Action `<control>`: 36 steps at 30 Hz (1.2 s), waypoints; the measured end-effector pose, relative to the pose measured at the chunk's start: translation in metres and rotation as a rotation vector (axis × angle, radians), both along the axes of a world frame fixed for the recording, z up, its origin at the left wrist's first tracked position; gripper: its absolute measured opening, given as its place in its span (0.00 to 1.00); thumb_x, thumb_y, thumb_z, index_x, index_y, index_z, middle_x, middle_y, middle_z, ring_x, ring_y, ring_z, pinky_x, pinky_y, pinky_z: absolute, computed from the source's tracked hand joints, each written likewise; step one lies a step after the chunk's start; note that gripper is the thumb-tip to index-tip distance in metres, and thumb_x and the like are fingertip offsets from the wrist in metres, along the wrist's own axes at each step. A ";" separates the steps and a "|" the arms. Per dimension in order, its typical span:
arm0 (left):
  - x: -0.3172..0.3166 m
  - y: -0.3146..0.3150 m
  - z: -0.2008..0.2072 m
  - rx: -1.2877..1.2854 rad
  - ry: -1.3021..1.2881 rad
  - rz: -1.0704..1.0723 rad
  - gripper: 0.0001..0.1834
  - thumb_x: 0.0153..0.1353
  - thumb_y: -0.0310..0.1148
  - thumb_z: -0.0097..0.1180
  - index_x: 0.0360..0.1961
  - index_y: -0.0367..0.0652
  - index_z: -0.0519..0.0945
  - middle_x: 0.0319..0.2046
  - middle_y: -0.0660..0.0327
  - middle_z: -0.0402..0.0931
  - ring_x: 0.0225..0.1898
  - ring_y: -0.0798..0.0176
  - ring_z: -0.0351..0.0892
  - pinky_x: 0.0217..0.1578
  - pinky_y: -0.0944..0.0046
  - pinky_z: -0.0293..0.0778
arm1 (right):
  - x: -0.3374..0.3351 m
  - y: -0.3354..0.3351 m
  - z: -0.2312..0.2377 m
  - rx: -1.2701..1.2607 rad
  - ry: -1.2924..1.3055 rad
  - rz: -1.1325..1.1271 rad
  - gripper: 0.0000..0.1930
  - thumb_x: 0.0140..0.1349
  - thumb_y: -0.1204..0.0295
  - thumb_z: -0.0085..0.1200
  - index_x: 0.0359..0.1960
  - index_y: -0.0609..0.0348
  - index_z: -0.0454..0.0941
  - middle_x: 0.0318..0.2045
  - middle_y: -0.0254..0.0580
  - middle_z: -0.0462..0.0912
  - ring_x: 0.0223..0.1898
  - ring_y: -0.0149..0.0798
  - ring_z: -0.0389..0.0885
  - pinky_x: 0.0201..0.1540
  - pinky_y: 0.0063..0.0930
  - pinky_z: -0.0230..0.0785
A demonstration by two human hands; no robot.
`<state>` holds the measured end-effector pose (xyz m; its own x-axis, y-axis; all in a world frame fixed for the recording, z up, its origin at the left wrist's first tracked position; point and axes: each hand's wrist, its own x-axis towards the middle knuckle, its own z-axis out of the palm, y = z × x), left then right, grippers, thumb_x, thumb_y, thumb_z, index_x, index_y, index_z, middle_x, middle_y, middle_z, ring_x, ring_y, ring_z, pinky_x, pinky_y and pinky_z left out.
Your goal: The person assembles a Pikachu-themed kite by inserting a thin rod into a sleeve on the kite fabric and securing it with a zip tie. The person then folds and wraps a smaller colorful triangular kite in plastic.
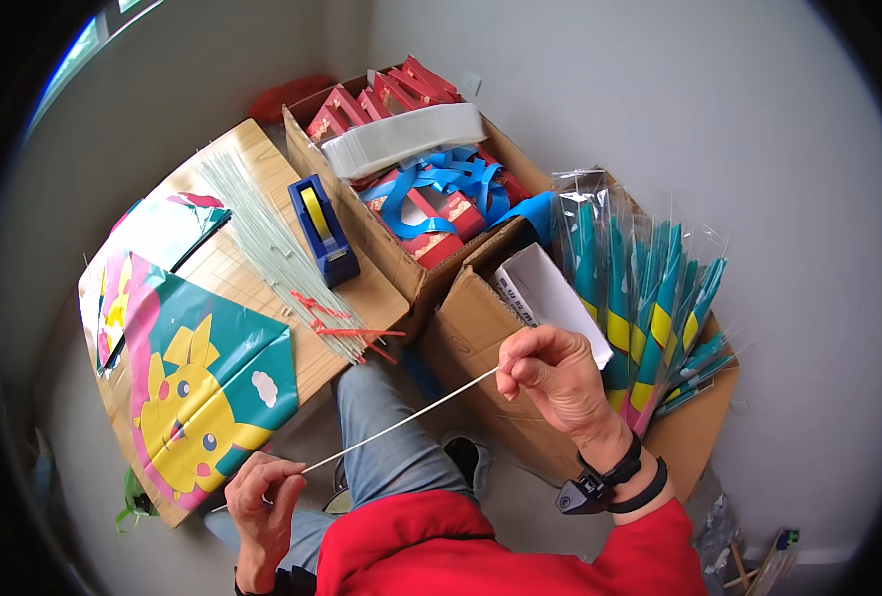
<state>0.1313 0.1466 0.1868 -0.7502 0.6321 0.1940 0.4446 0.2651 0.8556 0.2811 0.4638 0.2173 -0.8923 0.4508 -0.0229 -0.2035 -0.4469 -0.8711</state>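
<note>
A thin white rod (pixel 401 424) stretches straight across the person's lap, slanting up from lower left to upper right. It is pale, smooth and very slender, like a stiff plastic or fibre stick. Its lower end is pinched in the fingers of the left hand (pixel 262 497), just beside the edge of the wooden board, and a short bit pokes out past them. Its upper end is pinched in the fingertips of the right hand (pixel 555 377), in front of the cardboard box

head cam | looks steeply down | close above lap, table (pixel 252 159), boxes
</note>
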 end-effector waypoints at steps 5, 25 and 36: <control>-0.001 -0.013 0.012 -0.010 0.066 0.051 0.08 0.50 0.15 0.62 0.32 0.38 0.82 0.24 0.62 0.76 0.22 0.71 0.73 0.21 0.72 0.63 | -0.020 -0.017 0.006 -0.010 -0.026 0.081 0.07 0.59 0.78 0.63 0.38 0.59 0.80 0.29 0.43 0.81 0.29 0.37 0.81 0.29 0.26 0.74; -0.008 -0.034 0.012 -0.049 0.068 0.140 0.10 0.50 0.14 0.62 0.33 0.38 0.83 0.25 0.61 0.77 0.22 0.70 0.74 0.21 0.72 0.66 | -0.052 -0.027 -0.006 0.111 -0.040 0.217 0.05 0.61 0.80 0.60 0.38 0.64 0.80 0.33 0.43 0.83 0.34 0.36 0.84 0.34 0.25 0.78; -0.021 -0.050 -0.009 -0.101 0.381 0.005 0.09 0.54 0.27 0.64 0.37 0.45 0.79 0.28 0.63 0.75 0.29 0.60 0.78 0.28 0.62 0.73 | -0.094 -0.082 -0.012 1.819 0.178 0.243 0.12 0.43 0.72 0.68 0.29 0.55 0.78 0.40 0.36 0.80 0.50 0.44 0.77 0.61 0.54 0.62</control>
<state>0.1102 0.0961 0.1778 -0.6395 0.6585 0.3966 0.7240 0.3425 0.5988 0.1867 0.3816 0.2051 -0.8707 -0.3159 0.3770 -0.4186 0.8784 -0.2305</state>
